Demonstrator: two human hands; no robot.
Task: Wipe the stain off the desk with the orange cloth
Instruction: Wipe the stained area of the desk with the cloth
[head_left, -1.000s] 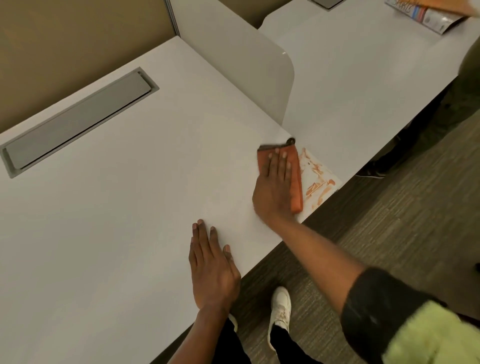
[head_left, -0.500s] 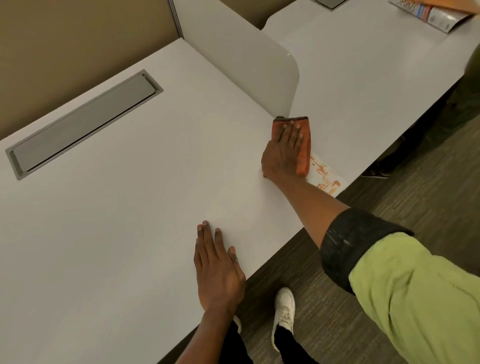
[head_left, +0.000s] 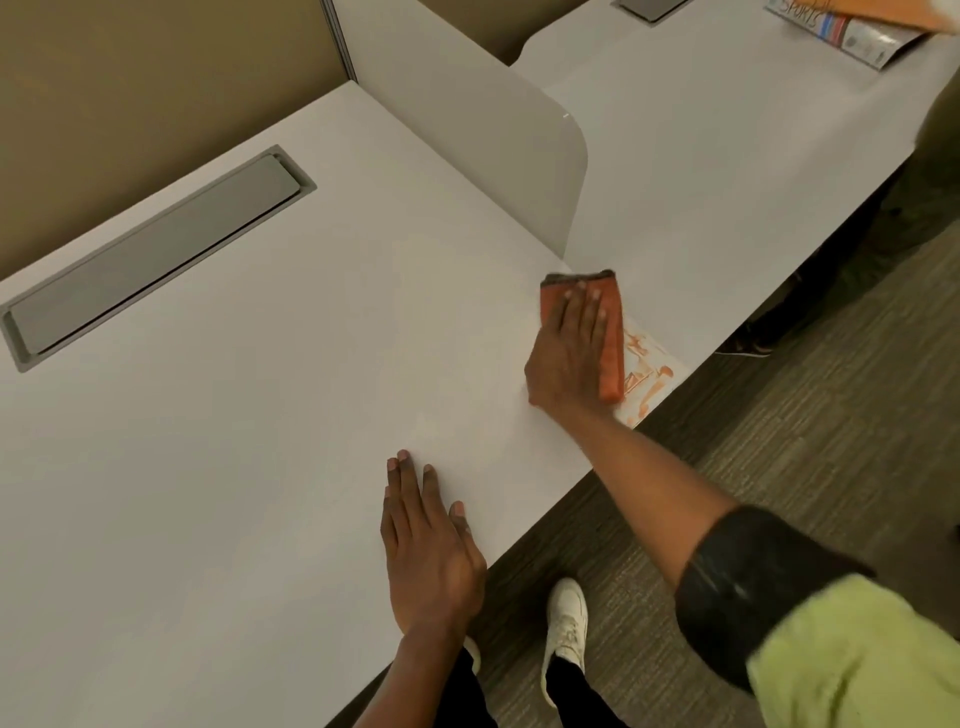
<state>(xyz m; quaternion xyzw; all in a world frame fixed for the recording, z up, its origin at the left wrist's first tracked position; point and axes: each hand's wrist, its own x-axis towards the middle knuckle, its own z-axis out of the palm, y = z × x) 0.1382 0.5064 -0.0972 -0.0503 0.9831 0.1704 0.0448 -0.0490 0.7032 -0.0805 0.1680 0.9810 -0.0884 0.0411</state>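
A folded orange cloth (head_left: 612, 332) lies flat on the white desk (head_left: 260, 389) near its front right corner. My right hand (head_left: 569, 348) presses down on the cloth with fingers spread flat. Just right of the cloth, at the desk's front edge, orange streaks of the stain (head_left: 647, 376) show on the surface; part of it is under the cloth. My left hand (head_left: 426, 545) rests palm down on the desk near the front edge, holding nothing.
A grey cable hatch (head_left: 156, 254) is set into the desk at the back left. A white divider panel (head_left: 467, 150) stands behind the cloth. The neighbouring desk (head_left: 727, 156) holds a printed packet (head_left: 841, 36). Another person's shoe (head_left: 748, 343) is on the carpet.
My right hand slid the cloth away from me toward the divider, then back toward the front edge beside the stain. My left hand stayed flat in place.
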